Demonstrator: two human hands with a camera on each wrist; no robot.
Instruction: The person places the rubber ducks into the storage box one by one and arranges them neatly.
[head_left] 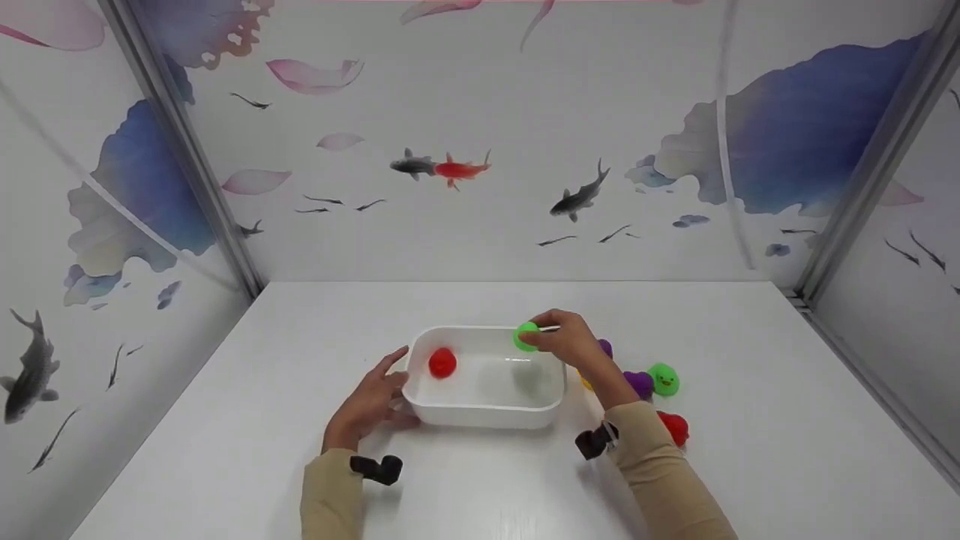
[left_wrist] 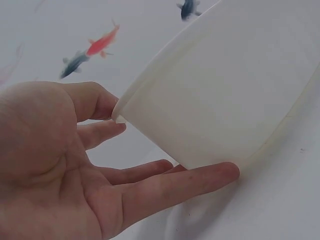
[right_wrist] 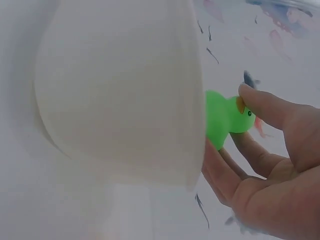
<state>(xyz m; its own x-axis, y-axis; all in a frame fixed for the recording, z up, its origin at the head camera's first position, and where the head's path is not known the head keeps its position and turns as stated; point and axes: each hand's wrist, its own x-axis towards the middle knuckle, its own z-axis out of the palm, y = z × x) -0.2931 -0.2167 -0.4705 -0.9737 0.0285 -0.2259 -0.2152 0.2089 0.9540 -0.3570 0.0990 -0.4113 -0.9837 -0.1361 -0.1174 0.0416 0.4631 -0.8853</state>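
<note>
One green duck (head_left: 525,338) above open tub (head_left: 487,417), near rim (head_left: 472,328)

Left sleeve (head_left: 330,496) toward left edge of table (head_left: 225,420), right sleeve (head_left: 667,476) toward right edge: both tan, creased. Left device (head_left: 367,469), right device (head_left: 592,442): 1 per wrist, small, black, blocky. Left hand (head_left: 367,403), right hand (head_left: 568,339) bare.

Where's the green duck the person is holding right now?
In the head view, the green duck is in the person's right hand, over the right end of the white container, across from the red toy inside.
</note>
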